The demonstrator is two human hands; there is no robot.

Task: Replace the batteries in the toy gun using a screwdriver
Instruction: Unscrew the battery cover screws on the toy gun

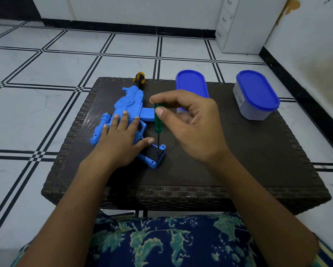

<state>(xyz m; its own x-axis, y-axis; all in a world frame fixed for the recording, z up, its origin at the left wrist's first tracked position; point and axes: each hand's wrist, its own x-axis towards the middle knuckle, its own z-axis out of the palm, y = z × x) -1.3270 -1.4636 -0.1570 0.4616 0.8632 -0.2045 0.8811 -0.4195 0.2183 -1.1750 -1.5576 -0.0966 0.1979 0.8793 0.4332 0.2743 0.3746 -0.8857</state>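
Hands [123,139] on toy gun [132,105], w/ screwdriver [158,120]

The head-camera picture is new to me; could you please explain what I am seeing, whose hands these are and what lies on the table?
No machine here: a camera worn on a person's head looks down at their two bare hands. On a dark woven table lies a blue toy gun. The left hand rests flat on it, apparently steadying it. The right hand pinches a green-handled screwdriver, upright, tip down at the black panel in the gun's grip. Two blue-lidded containers stand at the far side, one partly behind the right hand.
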